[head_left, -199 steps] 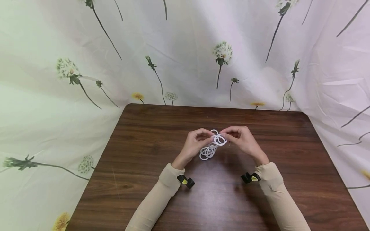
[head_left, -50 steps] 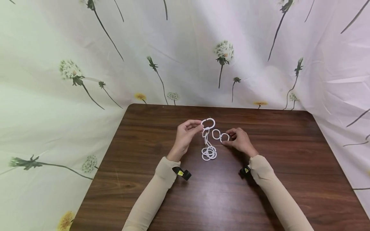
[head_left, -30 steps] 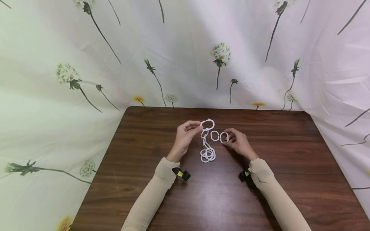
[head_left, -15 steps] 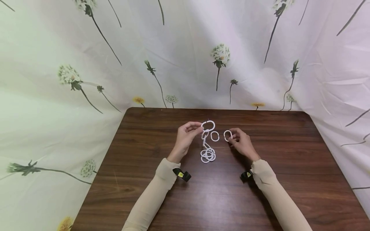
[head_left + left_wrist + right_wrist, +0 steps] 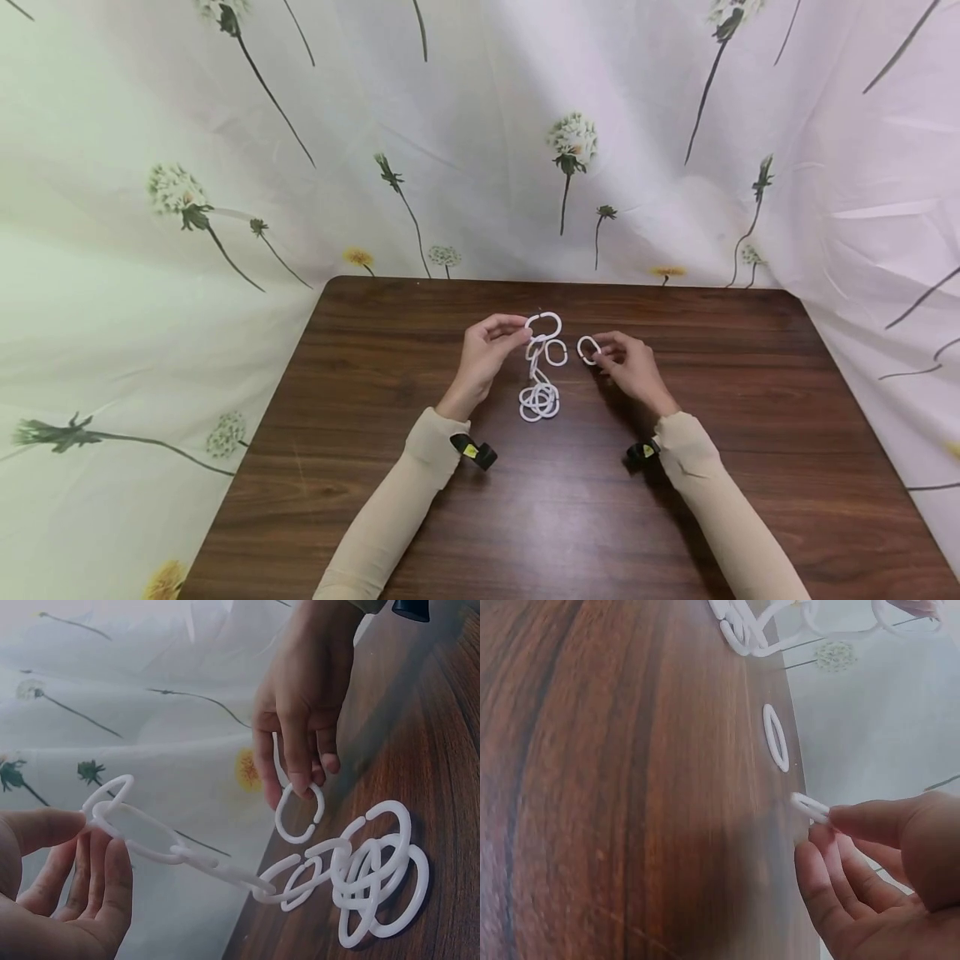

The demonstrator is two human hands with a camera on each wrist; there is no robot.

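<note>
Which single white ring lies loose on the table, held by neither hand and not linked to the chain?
The loose ring lying flat between the hands. The right hand pinches another single ring; the left hand holds up the chain.

Soft even light, blurred wrist views, edge distortion

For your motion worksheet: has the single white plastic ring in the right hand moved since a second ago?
Yes: the ring moved right, away from the loose ring on the table.

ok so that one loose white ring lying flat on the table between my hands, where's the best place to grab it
The loose ring lies flat, a thin oval apart from the chain. Probably best to pinch one long side from above with thumb and forefinger, tipping it up on edge first; the right hand already holds another ring.
</note>
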